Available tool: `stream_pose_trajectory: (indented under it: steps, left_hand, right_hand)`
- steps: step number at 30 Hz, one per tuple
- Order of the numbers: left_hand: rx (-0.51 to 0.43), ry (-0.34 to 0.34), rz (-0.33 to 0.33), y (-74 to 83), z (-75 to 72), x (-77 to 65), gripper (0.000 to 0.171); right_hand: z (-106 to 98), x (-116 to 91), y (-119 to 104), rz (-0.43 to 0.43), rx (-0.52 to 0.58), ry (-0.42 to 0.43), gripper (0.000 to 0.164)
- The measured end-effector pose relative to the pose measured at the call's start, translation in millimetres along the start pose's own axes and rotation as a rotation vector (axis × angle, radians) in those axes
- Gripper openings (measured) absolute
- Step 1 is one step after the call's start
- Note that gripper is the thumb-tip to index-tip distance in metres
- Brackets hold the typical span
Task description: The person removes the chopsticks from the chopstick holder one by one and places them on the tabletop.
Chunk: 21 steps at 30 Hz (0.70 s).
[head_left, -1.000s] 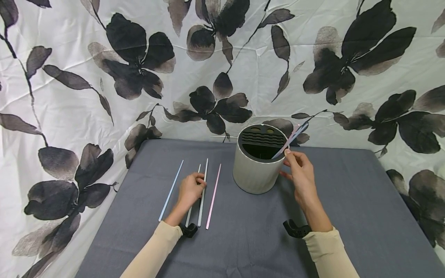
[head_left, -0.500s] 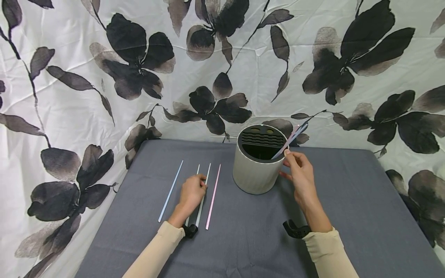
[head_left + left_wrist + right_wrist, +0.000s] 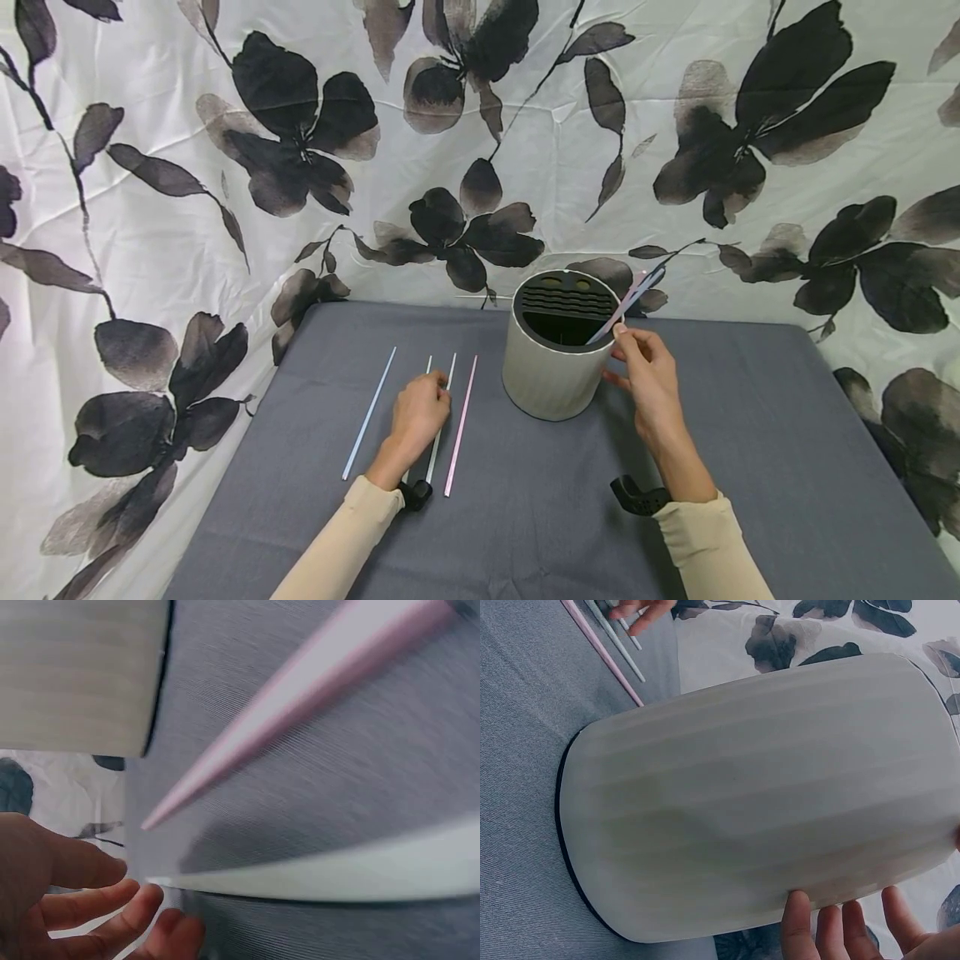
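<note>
My left hand (image 3: 418,414) hovers low over two pale straws (image 3: 437,450) lying on the table. Its fingertips are loosely bent, right at the far end of one pale straw (image 3: 330,879) in the left wrist view. A pink straw (image 3: 461,425) lies just to the right of that hand, and a blue straw (image 3: 369,414) to its left. My right hand (image 3: 651,375) holds the right side of a beige ribbed utensil holder (image 3: 551,379), thumb at the rim and fingers against the wall (image 3: 742,787). A few pink and blue straws (image 3: 633,298) lean out of its black slotted top.
A grey cloth (image 3: 757,450) covers the table. Behind it hangs a white sheet (image 3: 570,158) with dark printed flowers. Black bands (image 3: 637,497) sit on both wrists below cream sleeves (image 3: 712,542).
The pale straw under my left hand has come down onto the table and turned slightly. My left hand has shifted a little to the right. The right hand and holder have stayed put.
</note>
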<state>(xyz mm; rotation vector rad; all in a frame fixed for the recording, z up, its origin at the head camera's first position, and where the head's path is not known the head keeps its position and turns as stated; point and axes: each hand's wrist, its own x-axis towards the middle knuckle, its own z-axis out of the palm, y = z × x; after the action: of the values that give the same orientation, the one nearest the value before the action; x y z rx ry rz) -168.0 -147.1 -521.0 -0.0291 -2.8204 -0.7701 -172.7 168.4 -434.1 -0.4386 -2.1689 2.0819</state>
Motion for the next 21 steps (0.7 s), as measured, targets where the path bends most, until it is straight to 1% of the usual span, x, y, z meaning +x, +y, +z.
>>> stream_pose_trajectory:
  steps: [6,14,17,21]
  left_hand:
    - [-0.029,0.056,0.002,21.4,-10.8,7.9,0.025]
    - [-0.109,0.149,0.006,63.1,-31.5,17.8,0.035]
    - [-0.143,0.197,0.035,79.8,-39.2,19.8,0.034]
    - [-0.193,0.268,0.101,102.1,-46.9,22.5,0.03]
  right_hand:
    - [0,1,0,0.0,-0.009,0.0,0.042]
    - [0,2,-2,0.005,-0.019,-0.001,0.043]
    - [0,2,-2,0.007,-0.025,-0.002,0.044]
    - [0,3,-3,0.006,-0.025,-0.002,0.045]
